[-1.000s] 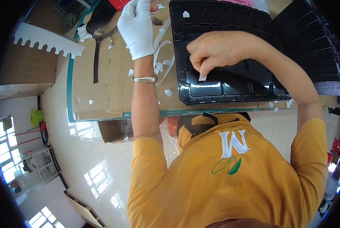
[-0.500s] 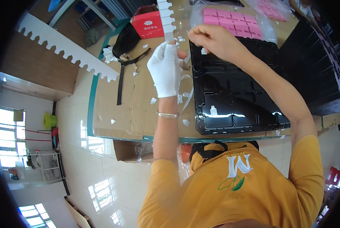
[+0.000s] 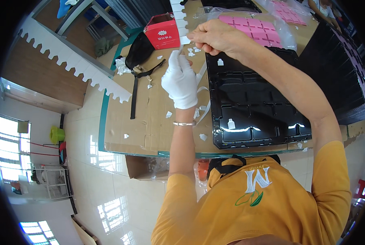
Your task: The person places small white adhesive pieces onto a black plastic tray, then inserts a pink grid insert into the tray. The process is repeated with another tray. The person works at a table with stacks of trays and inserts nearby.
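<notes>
My left hand (image 3: 180,81), in a white glove with bare fingertips, is closed just below the near end of a notched white label strip (image 3: 180,20). A thin pale piece runs from its fingertips toward that strip. My bare right hand (image 3: 213,37) reaches across from the right, its thumb and finger pinched at the strip's lower end; what lies between them is mostly hidden. A narrow white ribbon (image 3: 205,111) curls beside the glove. Below my right forearm lies a black molded plastic tray (image 3: 260,102) bearing small white labels (image 3: 231,123).
A second notched white strip (image 3: 68,57) slants across the left. The cardboard-covered table (image 3: 149,130) holds white scraps, a black strap (image 3: 133,98) and a red box (image 3: 163,32). Pink slotted pieces (image 3: 256,30) lie in clear plastic; stacked black trays (image 3: 333,73) stand at right.
My left hand has dropped slightly, away from the label strip's end. My right hand has moved left and turned, its pinched fingers now at that end. The view has shifted slightly.
</notes>
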`<state>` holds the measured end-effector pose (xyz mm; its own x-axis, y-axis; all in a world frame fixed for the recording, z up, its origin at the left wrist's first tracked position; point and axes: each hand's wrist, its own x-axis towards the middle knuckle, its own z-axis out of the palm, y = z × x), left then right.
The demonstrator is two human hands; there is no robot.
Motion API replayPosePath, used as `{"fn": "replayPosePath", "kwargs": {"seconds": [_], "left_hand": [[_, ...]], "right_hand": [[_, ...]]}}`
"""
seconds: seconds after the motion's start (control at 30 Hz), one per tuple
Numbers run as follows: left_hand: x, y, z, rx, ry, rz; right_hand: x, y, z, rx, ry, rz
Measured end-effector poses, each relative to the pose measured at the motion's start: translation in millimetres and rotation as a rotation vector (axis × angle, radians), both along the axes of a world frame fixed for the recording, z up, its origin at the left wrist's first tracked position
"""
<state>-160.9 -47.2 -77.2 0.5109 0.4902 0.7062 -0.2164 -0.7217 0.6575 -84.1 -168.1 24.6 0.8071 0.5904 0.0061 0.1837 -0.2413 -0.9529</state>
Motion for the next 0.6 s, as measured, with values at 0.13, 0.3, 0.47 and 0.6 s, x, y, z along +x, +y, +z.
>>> {"fn": "replayPosePath", "kwargs": {"seconds": [0.13,0.3,0.47,0.6], "left_hand": [[4,18,3,-0.127,0.004,-0.150],[-2,18,29,-0.410,0.128,-0.463],[14,17,22,-0.585,0.065,-0.468],[12,12,21,-0.634,0.071,-0.429]], "right_hand": [[8,-41,19,-0.125,-0.122,0.165],[43,-171,35,-0.705,-0.632,0.271],[61,-261,-9,-0.982,-0.733,0.201],[71,-257,-24,-1.074,-0.669,0.239]]}}
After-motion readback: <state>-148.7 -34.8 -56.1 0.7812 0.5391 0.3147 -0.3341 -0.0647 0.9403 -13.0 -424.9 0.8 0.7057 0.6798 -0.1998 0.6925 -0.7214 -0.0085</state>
